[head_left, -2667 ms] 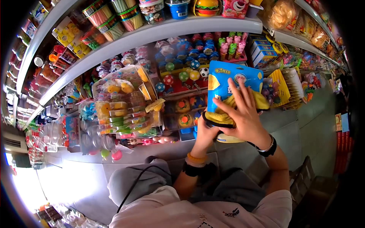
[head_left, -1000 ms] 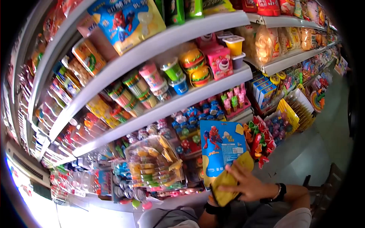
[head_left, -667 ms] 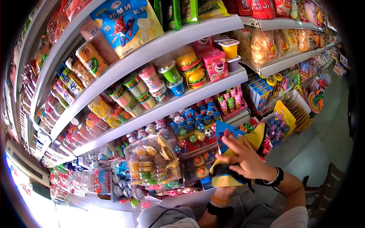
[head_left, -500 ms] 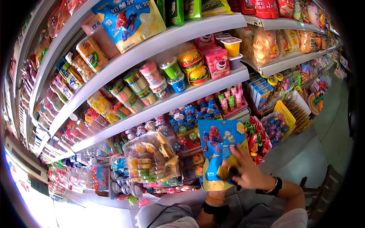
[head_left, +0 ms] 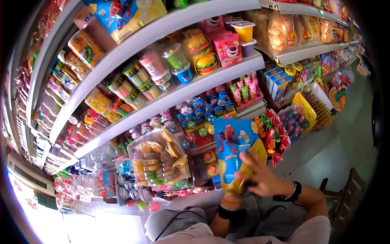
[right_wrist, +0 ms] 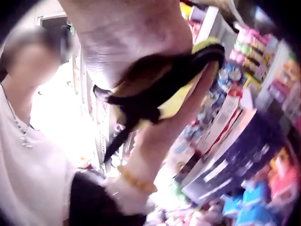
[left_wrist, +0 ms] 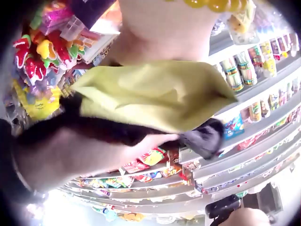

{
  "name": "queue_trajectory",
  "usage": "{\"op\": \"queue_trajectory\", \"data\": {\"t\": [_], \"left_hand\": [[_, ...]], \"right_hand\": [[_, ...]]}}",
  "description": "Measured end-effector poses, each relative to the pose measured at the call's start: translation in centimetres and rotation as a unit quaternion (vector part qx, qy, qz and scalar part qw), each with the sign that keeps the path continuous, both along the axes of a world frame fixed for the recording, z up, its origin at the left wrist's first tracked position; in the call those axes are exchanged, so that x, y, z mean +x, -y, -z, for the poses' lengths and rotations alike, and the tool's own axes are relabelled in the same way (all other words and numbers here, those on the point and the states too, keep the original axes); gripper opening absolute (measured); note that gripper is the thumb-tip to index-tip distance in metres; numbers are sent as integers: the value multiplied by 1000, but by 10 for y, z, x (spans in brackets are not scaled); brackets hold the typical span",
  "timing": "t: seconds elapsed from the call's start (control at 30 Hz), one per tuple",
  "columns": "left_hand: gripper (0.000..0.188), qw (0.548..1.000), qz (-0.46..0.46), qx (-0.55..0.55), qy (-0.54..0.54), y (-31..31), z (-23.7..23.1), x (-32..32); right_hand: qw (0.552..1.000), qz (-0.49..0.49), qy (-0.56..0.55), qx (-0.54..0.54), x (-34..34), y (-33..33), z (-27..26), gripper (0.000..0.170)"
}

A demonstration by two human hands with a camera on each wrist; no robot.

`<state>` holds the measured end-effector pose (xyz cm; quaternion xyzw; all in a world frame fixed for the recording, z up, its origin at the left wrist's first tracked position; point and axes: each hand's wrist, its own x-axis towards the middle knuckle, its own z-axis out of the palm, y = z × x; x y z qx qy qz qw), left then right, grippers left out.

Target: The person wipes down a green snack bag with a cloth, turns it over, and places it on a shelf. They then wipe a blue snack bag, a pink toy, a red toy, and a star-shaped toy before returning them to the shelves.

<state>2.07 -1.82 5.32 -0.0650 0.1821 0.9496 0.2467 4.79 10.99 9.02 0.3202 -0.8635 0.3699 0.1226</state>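
A blue-and-yellow snack pouch (head_left: 235, 140) with a Spider-Man figure stands upright in front of the lower shelves in the head view. My left hand holds it low down from behind. The pouch hides most of that hand, but its wrist shows below. In the left wrist view, the left hand (left_wrist: 162, 35) is at the pale yellow bottom of the pouch. My right hand (head_left: 262, 177) grips a bunched yellow cloth with black edging (head_left: 248, 186) against the pouch's lower right part. Black edging of the cloth (right_wrist: 164, 84) runs under the right hand (right_wrist: 136, 35) in the right wrist view.
Ahead, a curved shelf edge (head_left: 174, 95) carries cups and burger-shaped toys (head_left: 205, 63). Clear packs of yellow treats (head_left: 156, 160) stand left of the pouch, red and green toys (head_left: 274, 132) right of it. A dark chair (head_left: 347, 195) stands at lower right.
The view has tilted up toward the shelves. The pouch has been turned to its other printed side. The right hand has swept the cloth across it, now lower, uncovering the Spider-Man figure.
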Motion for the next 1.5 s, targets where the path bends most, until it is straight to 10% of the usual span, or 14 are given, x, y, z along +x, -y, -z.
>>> {"op": "queue_trajectory", "data": {"t": [0.13,0.4,0.6,0.77,0.83,0.97,1.07,1.2,1.33,1.47,1.5], "left_hand": [[68,998,41,43,-10,-1,18,-1],[69,931,220,292,-8,-17,34,3],[80,955,186,225,56,-5,-8,-8],[66,975,10,-161,-151,-11,35,-4],[75,843,-80,-334,-415,-15,21,-13],[77,757,-138,-426,-476,-18,-8,-3],[78,620,-170,-558,-525,-10,-17,-1],[85,749,-182,-409,-489,-2,-16,-5],[98,913,-97,-233,-321,4,-40,-5],[90,887,68,-312,-335,15,-26,-6],[85,869,-24,-314,-382,13,-43,-7]], "right_hand": [[990,9,-13,138,-15,0,-27,72],[975,188,89,-76,-46,-57,24,46],[706,384,256,-537,-37,-110,58,30],[895,232,287,-252,-4,-115,24,61],[956,140,207,-152,3,-67,-18,83],[958,120,232,119,23,-60,-56,54],[945,206,254,9,35,-62,-51,40],[916,258,267,-153,39,-84,-31,28],[940,199,260,-93,50,-109,-49,28],[956,166,210,-116,47,-96,-81,36],[978,127,151,-71,33,-77,-106,37]]}}
